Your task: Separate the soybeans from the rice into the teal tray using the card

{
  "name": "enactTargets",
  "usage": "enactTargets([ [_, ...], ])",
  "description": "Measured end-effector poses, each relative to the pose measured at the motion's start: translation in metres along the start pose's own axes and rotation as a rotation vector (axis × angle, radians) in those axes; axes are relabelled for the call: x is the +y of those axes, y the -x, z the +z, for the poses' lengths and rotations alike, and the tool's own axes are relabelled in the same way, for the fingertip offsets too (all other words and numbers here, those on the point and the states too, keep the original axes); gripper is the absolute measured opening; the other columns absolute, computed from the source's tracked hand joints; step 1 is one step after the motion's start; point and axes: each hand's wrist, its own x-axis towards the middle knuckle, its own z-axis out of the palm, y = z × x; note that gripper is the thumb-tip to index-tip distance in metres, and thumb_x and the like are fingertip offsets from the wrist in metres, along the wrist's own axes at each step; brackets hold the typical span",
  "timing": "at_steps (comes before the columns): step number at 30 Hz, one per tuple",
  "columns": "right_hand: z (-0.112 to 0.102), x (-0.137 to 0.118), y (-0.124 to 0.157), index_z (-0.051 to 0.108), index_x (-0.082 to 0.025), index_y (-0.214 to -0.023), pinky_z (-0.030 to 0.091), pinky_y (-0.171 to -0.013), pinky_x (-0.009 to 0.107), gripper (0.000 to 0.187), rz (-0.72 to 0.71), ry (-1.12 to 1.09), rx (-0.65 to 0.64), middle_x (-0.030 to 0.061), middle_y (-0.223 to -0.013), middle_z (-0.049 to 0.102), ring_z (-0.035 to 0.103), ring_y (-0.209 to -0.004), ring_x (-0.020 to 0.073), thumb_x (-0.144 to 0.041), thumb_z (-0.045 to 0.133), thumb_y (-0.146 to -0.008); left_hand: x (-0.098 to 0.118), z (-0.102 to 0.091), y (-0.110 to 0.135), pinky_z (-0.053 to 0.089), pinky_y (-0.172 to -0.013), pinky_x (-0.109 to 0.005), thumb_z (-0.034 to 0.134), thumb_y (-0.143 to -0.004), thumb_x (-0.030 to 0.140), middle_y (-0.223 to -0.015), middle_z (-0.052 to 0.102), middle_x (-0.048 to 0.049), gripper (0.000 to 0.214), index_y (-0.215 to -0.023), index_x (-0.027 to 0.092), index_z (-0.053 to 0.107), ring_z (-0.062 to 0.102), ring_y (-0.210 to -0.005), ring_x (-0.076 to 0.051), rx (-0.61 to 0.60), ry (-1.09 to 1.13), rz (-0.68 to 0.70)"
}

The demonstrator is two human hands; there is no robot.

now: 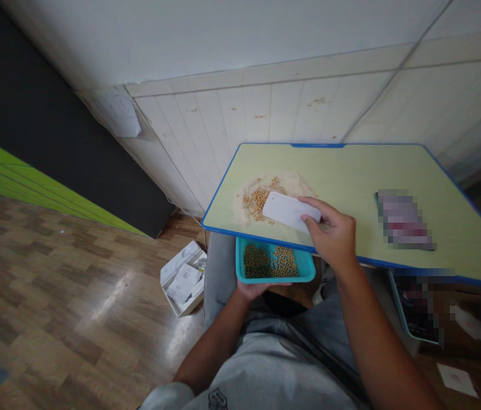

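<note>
My right hand (332,232) is closed on a flat white plastic scraper (285,209), held over the table with its left end at a heap of round tan beans (258,199). Pale grains or powder (297,183) lie spread around the beans. Below the table's front edge, my left hand (254,289) supports a turquoise tray (310,267) from underneath; most of its fingers are hidden by the tray. Many of the same round beans (285,262) lie inside the tray.
The yellow-green table (364,171) has a blue rim and stands against a panelled wall. A blurred-out packet (405,221) lies on its right part. On the floor at left is an open white box (183,283) with papers. A bin (411,324) stands under the table at right.
</note>
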Motion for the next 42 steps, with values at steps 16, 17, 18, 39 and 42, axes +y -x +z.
enactTargets([
  [16,0.005,-0.004,-0.002,0.085,-0.031,-0.126,0.069,-0.095,0.043,0.039,-0.068,-0.032,-0.027,0.0021,-0.123,0.087,0.084,-0.113,0.0269,-0.019,0.067,-0.094,-0.001,0.001,0.0,0.01,-0.126,-0.093,0.028,-0.11,0.061,-0.184,0.034,-0.0081,0.069,-0.175,0.039,0.033,0.022,-0.171,-0.049,-0.022,-0.009,0.007],
  [17,0.005,-0.004,-0.002,0.085,-0.03,-0.126,0.069,-0.096,0.043,0.039,-0.062,-0.035,-0.032,0.0022,-0.123,0.087,0.084,-0.112,0.0269,-0.019,0.067,-0.094,-0.001,0.002,0.0,0.011,-0.126,-0.093,0.028,-0.11,0.062,-0.184,0.034,-0.0085,0.07,-0.175,0.038,0.033,0.022,-0.171,-0.049,-0.02,-0.011,0.005],
  [18,0.006,-0.004,-0.002,0.085,-0.03,-0.125,0.069,-0.096,0.044,0.039,-0.054,-0.037,-0.042,0.0022,-0.123,0.087,0.084,-0.111,0.0269,-0.019,0.067,-0.093,-0.001,0.003,-0.001,0.011,-0.126,-0.093,0.028,-0.11,0.062,-0.184,0.033,-0.0089,0.07,-0.175,0.038,0.033,0.021,-0.171,-0.049,-0.018,-0.011,0.004],
  [39,0.009,-0.001,-0.001,0.086,-0.028,-0.123,0.07,-0.086,0.04,0.035,-0.074,-0.088,-0.1,0.0028,-0.123,0.087,0.084,-0.108,0.0258,-0.021,0.067,-0.094,-0.003,0.002,-0.002,0.009,-0.126,-0.093,0.032,-0.109,0.06,-0.185,0.032,-0.0094,0.069,-0.175,0.038,0.035,0.021,-0.171,-0.051,0.004,-0.011,0.03],
  [42,0.009,-0.001,-0.002,0.086,-0.028,-0.123,0.07,-0.091,0.042,0.035,-0.077,-0.093,-0.078,0.0029,-0.122,0.087,0.084,-0.111,0.0264,-0.02,0.068,-0.094,-0.003,0.003,-0.002,0.011,-0.126,-0.093,0.035,-0.109,0.061,-0.185,0.032,-0.0091,0.07,-0.175,0.039,0.035,0.021,-0.171,-0.051,0.0,-0.002,0.026],
])
